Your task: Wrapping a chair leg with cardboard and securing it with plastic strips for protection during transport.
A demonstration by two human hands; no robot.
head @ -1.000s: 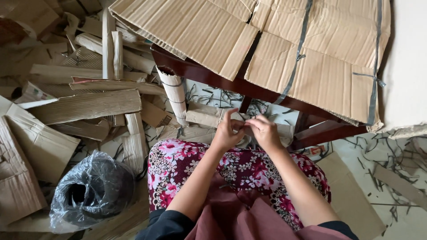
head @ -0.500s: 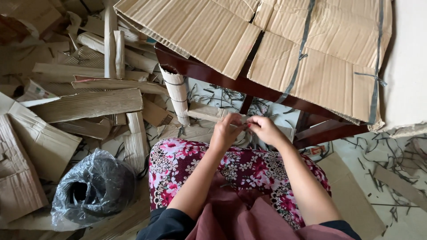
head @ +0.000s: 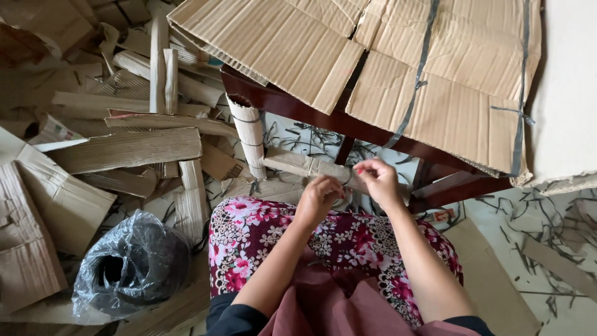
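Observation:
A rolled strip of brown cardboard (head: 298,164) lies across my knee, just beyond the flowered cloth of my lap (head: 261,230). My left hand (head: 318,198) is closed in a fist at the near side of the roll, pinching a thin dark string. My right hand (head: 378,180) is raised a little past it, fingertips pinched on the other part of the string at the roll's right end. The string itself is barely visible between the hands.
A dark wooden stool (head: 348,127) carries flattened cardboard sheets (head: 385,68) bound with grey strap. Another tied roll (head: 250,134) leans on it. Cardboard offcuts (head: 124,149) pile at left, with a black spool in clear plastic (head: 127,264). Thin scraps litter the pale floor (head: 547,224).
My hands, which were together over the roll, have drawn apart: the left pulled back toward my lap, the right moved up and right. The roll now shows more fully.

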